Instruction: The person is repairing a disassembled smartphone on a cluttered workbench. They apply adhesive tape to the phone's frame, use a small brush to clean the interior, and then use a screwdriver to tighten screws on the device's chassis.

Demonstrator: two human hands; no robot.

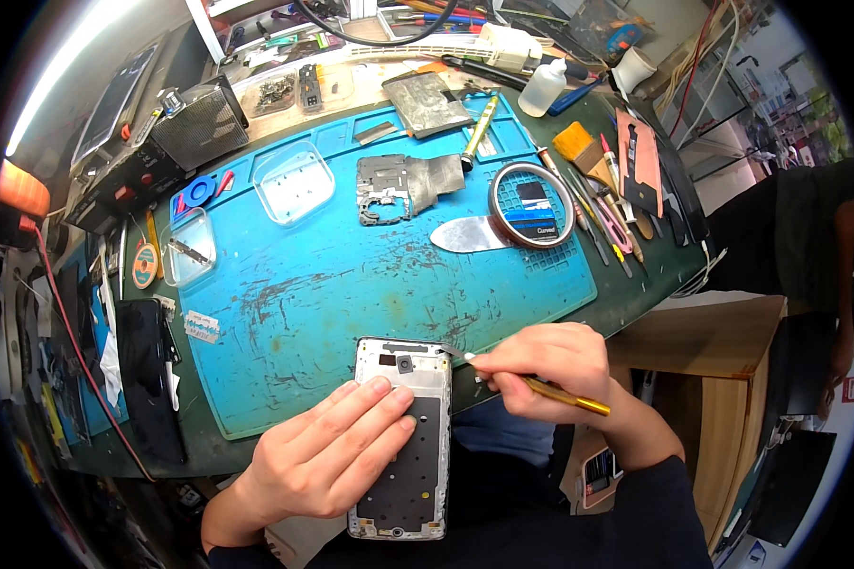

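Note:
A phone frame point(434, 389), silver-edged with a dark inner panel, sits upright at the mat's near edge, its lower half over my lap. My left hand point(327, 450) lies across its left side, straight fingers pressed together on the panel, holding it. The left thumb is hidden. A slim craft knife point(565, 395) with a brass-coloured handle is pinched in my right hand point(555, 370), which is closed around it. Its thin blade reaches the frame's upper right corner. Near that corner a small round camera opening point(405, 363) shows.
The blue mat point(351, 284) carries a phone's inner plate point(384, 190), a clear box of screws point(295, 185), a tape roll point(533, 204) and a metal spatula blade point(467, 235). A razor blade point(201, 327) and black phone point(150, 379) lie left. Brushes and tweezers point(588, 223) lie right.

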